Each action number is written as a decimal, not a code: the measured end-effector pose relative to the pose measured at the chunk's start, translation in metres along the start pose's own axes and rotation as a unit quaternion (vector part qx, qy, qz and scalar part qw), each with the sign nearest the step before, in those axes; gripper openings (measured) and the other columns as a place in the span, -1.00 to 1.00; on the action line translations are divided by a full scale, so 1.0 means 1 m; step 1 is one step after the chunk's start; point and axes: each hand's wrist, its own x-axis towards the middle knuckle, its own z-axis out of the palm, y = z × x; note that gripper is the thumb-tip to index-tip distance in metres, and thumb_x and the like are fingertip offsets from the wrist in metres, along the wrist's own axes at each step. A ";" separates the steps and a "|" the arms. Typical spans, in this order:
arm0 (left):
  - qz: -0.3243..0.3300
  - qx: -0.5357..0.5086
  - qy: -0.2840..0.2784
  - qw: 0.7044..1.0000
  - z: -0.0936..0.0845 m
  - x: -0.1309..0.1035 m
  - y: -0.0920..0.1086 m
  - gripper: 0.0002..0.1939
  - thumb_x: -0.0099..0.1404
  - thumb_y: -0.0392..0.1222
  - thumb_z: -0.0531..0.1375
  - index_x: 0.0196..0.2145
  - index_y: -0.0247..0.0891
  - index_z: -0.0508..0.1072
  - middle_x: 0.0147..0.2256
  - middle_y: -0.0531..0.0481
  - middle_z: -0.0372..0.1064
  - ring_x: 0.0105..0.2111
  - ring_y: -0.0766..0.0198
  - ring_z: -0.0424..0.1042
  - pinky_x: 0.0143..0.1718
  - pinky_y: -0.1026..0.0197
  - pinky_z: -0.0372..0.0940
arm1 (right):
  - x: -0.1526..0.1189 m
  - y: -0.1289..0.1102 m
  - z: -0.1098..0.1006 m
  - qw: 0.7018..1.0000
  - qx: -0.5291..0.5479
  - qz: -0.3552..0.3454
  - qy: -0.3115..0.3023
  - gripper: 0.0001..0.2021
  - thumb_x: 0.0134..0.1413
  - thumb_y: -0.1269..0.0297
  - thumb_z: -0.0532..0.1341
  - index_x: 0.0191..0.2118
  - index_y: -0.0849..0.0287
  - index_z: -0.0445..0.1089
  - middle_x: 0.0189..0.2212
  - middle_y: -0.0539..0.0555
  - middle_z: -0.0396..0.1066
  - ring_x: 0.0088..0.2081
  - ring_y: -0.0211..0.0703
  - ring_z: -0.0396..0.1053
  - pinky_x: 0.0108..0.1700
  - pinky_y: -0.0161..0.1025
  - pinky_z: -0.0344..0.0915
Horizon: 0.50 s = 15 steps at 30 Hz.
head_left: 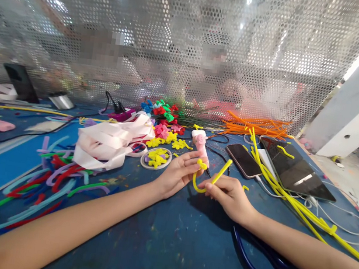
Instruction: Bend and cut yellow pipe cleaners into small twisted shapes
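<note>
A yellow pipe cleaner (199, 189) curves in a U between my two hands. Its left end is bunched into a small loop, pinched in the fingers of my left hand (177, 172). My right hand (229, 196) grips it further along, with the straight free end poking up past the fingers. Just behind my left hand stands a pink and white hot glue gun (201, 142). Left of that hand, a round ring-shaped container (143, 161) holds small yellow twisted pieces (158, 157). Dark blue scissor handles (260, 262) lie below my right forearm.
A phone (245, 160), a tablet (300, 170) and long yellow pipe cleaners (272, 186) lie at right. White ribbon (103, 144) and coloured pipe cleaner scraps (47, 183) are at left. Orange stems (256, 126) and pipe-cleaner flowers (165, 111) sit before a perforated screen (178, 41).
</note>
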 end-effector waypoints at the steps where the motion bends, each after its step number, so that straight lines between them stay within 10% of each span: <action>1: -0.008 0.010 -0.004 1.000 0.001 -0.001 0.000 -0.61 0.00 -0.37 0.34 -0.17 -0.29 0.41 -0.26 -0.01 0.51 -0.29 0.35 0.49 -0.26 0.36 0.37 | 0.000 0.002 0.000 1.000 0.008 0.021 0.017 -0.67 0.18 0.11 0.09 -0.39 0.22 0.48 -0.52 0.03 0.39 -0.48 -0.32 0.31 -0.44 -0.38 0.23; 10: 0.077 0.075 0.076 0.991 -0.006 0.002 -0.006 -0.73 -0.05 -0.28 0.39 -0.33 -0.29 0.48 -0.43 0.02 0.53 -0.43 0.36 0.51 -0.43 0.43 0.34 | 0.005 0.011 -0.001 0.975 0.173 0.086 0.113 -0.79 0.10 0.16 0.16 -0.35 0.22 0.37 -0.55 -0.02 0.35 -0.55 -0.36 0.25 -0.51 -0.39 0.20; 15: 0.050 0.038 0.068 0.996 -0.007 0.003 -0.005 -0.74 -0.10 -0.25 0.41 -0.40 -0.31 0.52 -0.48 0.02 0.51 -0.50 0.38 0.47 -0.48 0.42 0.34 | 0.004 0.012 -0.006 0.935 0.353 0.012 -0.034 -0.63 -0.09 0.41 0.24 -0.08 0.14 0.26 -0.25 0.07 0.40 -0.32 -0.25 0.36 -0.27 -0.27 0.30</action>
